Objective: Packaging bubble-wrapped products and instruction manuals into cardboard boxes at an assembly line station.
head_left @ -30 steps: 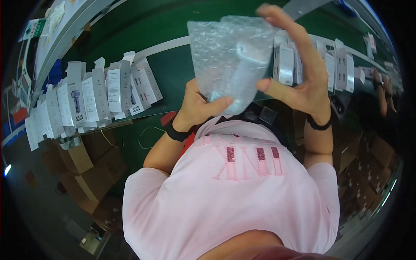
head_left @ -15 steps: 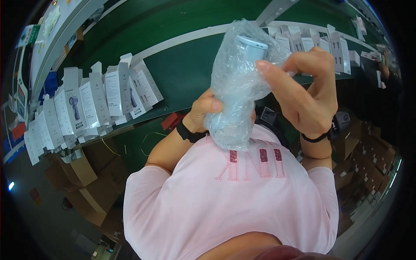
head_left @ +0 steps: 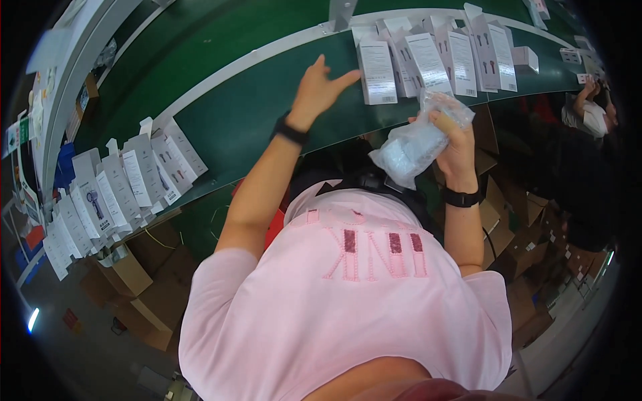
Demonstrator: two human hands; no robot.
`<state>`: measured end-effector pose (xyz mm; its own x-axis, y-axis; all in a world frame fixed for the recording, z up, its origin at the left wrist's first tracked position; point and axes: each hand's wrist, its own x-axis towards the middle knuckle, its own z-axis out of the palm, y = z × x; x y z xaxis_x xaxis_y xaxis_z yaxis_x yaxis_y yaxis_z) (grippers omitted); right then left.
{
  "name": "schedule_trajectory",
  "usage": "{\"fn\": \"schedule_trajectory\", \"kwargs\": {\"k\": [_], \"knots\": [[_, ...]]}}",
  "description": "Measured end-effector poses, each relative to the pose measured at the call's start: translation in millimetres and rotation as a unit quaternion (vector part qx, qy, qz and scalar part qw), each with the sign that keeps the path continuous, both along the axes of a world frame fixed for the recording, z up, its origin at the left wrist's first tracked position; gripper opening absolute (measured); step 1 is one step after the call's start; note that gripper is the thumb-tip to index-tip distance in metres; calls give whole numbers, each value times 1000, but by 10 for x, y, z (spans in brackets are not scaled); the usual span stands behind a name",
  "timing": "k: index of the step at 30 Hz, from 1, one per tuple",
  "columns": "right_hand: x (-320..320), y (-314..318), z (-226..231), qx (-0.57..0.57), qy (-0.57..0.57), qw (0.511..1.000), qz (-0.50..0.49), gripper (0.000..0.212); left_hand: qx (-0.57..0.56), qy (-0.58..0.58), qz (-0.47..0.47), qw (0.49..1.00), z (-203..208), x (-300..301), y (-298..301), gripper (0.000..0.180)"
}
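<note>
Left hand [head_left: 317,93] stretches to 12 o'clock, fingers apart.
Right hand [head_left: 457,151], at 2 o'clock, clamps one bubble-wrap pouch [head_left: 409,151].

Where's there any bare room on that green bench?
Bare green bench lies between the left row of white boxes and the right row, this side of the pale rail; the left hand is over its right part. Within both rows it's crowded, boxes packed close.

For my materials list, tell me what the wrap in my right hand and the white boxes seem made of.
The wrap looks like thin, glossy plastic: partly see-through, crinkled, glinting. The white boxes look like smooth card, perhaps coated: crisp folds, open flaps.
</note>
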<state>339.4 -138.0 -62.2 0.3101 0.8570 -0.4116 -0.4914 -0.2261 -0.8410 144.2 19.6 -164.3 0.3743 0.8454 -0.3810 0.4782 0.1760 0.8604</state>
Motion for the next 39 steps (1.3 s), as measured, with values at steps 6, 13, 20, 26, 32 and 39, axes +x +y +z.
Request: {"fn": "schedule_trajectory", "kwargs": {"k": [6, 13, 20, 26, 32, 39], "knots": [[441, 64, 38, 39, -185, 973, 131, 33, 37, 174, 55, 982, -602, 1146, 88, 114], [676, 129, -61, 3, 11, 995, 103, 14, 79, -89, 123, 985, -655, 521, -102, 67], [670, 244, -362, -7, 218, 972, 88, 25, -590, -494, 125, 627, 12, -304, -224, 57], [437, 323, -544, -11, 314, 946, 78, 24, -717, -509, 284, 383, -250, -547, -148, 57], [451, 380, -430, -59, 272, 960, -16, 17, -726, -551, 222, 348, -256, -848, -493, 63], [673, 632, -225, 55, 194, 979, -34, 16, -589, -408, 147, 682, 126, -1086, -465, 54]]}}
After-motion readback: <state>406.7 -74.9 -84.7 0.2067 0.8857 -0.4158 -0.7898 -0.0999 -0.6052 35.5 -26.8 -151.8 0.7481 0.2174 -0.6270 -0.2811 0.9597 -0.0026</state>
